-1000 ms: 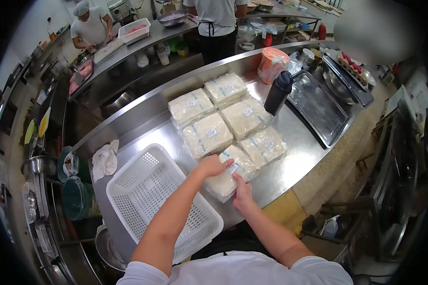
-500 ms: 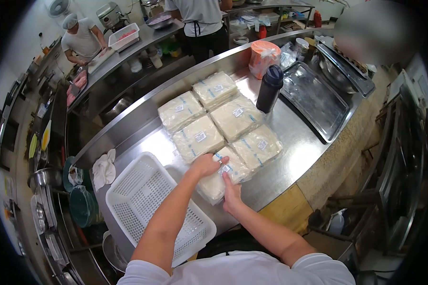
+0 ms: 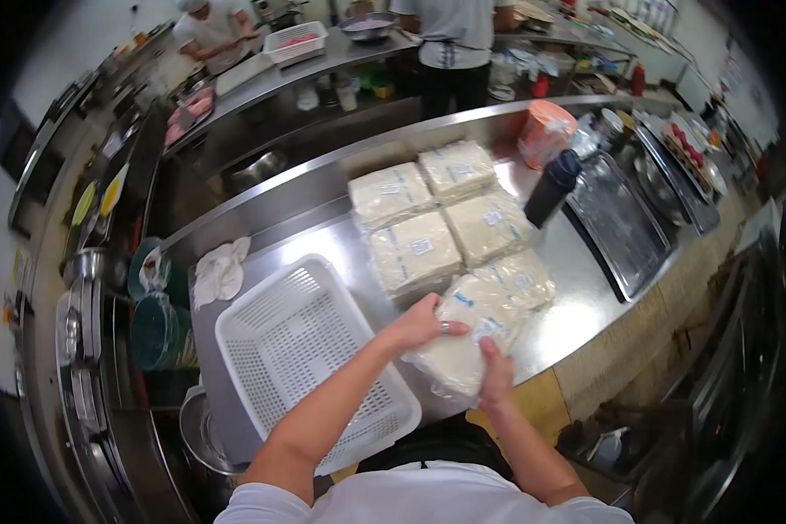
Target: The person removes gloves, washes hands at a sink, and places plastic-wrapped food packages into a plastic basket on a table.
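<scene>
Raised, it seems, since the earlier frame, 1 pack point(image 3: 460, 354) partly hides its neighbour point(image 3: 524, 275). Right of the basket point(image 3: 301, 336), left hand point(image 3: 424, 325) and right hand point(image 3: 496, 374) grasp this pack, probably lifting; any carrying calls for 2 steady grips.

The left hand point(image 3: 425, 327) and right hand point(image 3: 497, 375) hold a plastic-wrapped package point(image 3: 463, 351) between them over the near edge of a steel desk point(image 3: 568, 310); it partly hides one of five similar packages point(image 3: 417, 248) grouped beyond. A white perforated basket point(image 3: 288, 336) stands left, near a crumpled cloth point(image 3: 222, 272). A dark bottle point(image 3: 552, 189) stands upright between the packages and a metal tray point(image 3: 620, 227).
</scene>
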Tool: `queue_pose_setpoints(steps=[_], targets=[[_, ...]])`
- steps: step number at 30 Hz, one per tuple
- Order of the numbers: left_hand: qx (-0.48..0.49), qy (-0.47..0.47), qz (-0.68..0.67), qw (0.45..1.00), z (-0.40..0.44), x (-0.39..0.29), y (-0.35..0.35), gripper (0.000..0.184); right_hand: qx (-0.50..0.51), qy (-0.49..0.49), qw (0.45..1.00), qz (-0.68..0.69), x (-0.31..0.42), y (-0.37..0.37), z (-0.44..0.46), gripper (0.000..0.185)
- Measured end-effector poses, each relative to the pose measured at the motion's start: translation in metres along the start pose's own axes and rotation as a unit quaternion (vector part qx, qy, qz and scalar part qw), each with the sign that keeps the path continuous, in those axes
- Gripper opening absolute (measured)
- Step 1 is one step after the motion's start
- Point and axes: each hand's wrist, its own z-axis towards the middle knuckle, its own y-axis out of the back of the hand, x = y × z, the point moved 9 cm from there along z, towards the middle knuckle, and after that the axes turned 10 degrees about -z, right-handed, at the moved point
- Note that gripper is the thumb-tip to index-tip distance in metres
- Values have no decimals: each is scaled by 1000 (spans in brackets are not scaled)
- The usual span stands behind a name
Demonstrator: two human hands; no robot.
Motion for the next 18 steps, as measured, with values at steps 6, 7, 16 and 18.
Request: queue_pose_setpoints(steps=[6,7,16,18], targets=[[60,-88,-339,935,-83,-7,5,62,167,33,981,-92,68,-67,-42,70],[21,-96,-349,932,-103,-2,15,61,199,26,974,-104,65,-85,-49,69],[-234,-71,-471,848,-237,118,141,55,385,-140,879,-244,-76,-242,-71,60],[-264,-75,-476,835,-251,136,179,55,419,-154,862,-240,-113,-282,-64,58]])
